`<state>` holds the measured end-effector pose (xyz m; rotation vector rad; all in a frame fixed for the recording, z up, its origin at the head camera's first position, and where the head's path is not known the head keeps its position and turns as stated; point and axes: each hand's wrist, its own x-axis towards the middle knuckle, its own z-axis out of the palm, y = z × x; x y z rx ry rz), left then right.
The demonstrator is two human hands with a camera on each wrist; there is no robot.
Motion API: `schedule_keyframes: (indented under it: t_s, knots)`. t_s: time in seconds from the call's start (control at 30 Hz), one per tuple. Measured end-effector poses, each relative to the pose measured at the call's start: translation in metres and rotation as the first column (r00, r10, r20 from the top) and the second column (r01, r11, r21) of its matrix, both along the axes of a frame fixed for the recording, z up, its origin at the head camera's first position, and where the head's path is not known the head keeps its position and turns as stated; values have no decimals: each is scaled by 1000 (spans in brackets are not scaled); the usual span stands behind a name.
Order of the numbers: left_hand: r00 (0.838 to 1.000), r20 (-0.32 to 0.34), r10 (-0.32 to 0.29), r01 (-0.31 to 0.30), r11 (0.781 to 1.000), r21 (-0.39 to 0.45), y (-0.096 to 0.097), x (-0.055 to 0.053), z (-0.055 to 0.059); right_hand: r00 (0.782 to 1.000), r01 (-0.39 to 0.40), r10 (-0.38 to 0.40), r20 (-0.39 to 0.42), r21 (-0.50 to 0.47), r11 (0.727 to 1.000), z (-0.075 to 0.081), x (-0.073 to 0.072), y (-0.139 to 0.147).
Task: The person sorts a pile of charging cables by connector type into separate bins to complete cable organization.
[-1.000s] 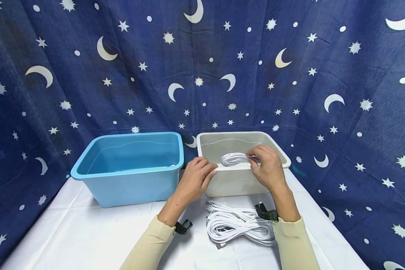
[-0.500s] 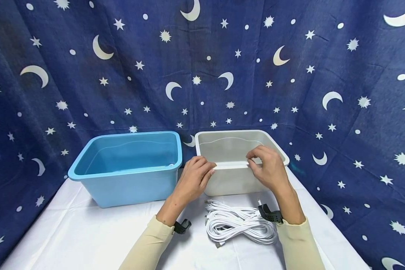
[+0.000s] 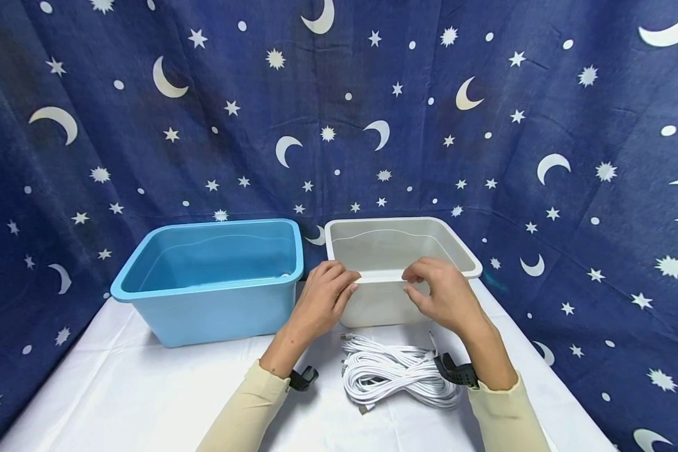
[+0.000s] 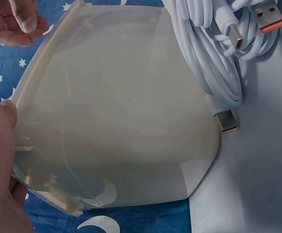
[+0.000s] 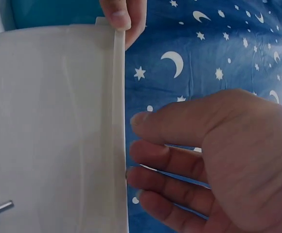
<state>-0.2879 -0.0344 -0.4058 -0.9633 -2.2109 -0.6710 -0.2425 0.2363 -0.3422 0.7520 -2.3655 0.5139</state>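
Note:
My left hand (image 3: 324,296) pinches the near left part of the grey plastic tub's (image 3: 378,306) rim; in the right wrist view its thumb (image 5: 119,19) lies on the outside of the rim. My right hand (image 3: 445,294) holds nothing. Its fingers are loosely curled beside the front rim, thumb and fingertips apart. Below the hands, on the table, lie coiled white USB cables (image 3: 398,380). Their metal plugs (image 4: 227,120) show close to the tub's wall in the left wrist view. The floor of the tub is mostly hidden behind its front wall.
A blue plastic tub (image 3: 215,314) stands left of the grey one. Both rest on a white-covered table (image 3: 147,389). A dark blue curtain (image 3: 339,113) with moons and stars hangs behind and along the sides.
A small bundle of white cable, held over the grey tub in my right hand a second ago, has been let go and is out of sight. The right hand has drawn back slightly toward me.

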Motion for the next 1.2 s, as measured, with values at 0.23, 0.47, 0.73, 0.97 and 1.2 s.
schedule_keyframes:
  t_s: [0.23,0.47,0.73,0.97,1.2]
  knots:
    - [1000,-7,-6,6,1000,-3,0,-1,-1,997,-5,0,82,56,998,-5,7,-2]
    - [1000,-11,-3,3,1000,-6,0,0,-2,990,-67,53,131,103,992,-12,10,-7]
    - [1000,-11,-4,4,1000,-5,1,-1,-1,977,-139,101,190,202,969,-31,16,-7]
    - [1000,-9,-4,4,1000,2,0,0,-1,931,-230,141,336,241,943,-36,25,-10]
    - [1000,-10,-5,5,1000,0,-1,-1,-2,854,-311,118,506,316,896,-35,35,-17]
